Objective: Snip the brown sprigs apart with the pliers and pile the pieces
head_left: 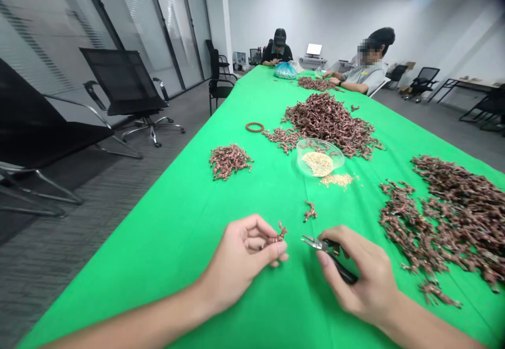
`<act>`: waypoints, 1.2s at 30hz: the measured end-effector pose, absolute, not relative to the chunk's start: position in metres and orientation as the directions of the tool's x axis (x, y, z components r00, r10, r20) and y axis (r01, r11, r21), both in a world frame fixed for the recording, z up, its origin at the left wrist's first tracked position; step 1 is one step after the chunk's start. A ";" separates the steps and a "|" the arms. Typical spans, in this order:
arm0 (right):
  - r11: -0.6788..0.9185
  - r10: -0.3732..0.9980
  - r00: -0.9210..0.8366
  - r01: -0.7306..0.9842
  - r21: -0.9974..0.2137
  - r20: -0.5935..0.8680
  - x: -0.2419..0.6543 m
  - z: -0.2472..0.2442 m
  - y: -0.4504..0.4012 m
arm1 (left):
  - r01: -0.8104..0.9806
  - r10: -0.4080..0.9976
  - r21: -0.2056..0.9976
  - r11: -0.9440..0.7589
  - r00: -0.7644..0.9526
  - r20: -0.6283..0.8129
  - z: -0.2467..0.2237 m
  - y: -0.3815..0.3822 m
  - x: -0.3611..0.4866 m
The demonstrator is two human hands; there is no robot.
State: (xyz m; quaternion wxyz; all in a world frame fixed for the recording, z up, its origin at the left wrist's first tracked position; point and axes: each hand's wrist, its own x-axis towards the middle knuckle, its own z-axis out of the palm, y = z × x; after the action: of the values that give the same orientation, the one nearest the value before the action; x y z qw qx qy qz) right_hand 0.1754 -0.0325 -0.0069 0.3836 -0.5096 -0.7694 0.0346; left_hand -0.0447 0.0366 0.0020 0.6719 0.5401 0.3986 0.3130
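Between the fingertips of my left hand (246,259) is a small brown figurine (281,232), its upper end poking out above the thumb. My right hand (361,275) is wrapped round black-handled pliers (342,270), whose metal jaws are parted and point left towards the figurine without touching it. One loose figurine (310,211) lies on the green cloth just beyond both hands. Farther off stands a clear plastic bowl (320,157) with pale beige bits in it, and more of these bits (337,180) are scattered beside it.
A small figurine pile (229,161) lies left of the bowl, a large pile (327,120) behind it and another (465,212) at the right. A brown ring (254,127) rests on the green cloth (173,233). Two people sit at the far end near a blue bag (284,70).
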 end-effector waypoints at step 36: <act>0.547 0.630 -0.390 0.837 -0.028 0.672 0.168 -0.018 -0.037 | -0.146 0.746 0.886 0.440 0.609 -0.270 0.011 0.016 -0.047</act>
State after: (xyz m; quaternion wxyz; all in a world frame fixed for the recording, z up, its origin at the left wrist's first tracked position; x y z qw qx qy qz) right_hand 0.1677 -0.0373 -0.0184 0.3229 -0.4481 -0.8181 -0.1600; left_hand -0.0474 0.0157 0.0113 0.7788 0.4449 0.3370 0.2863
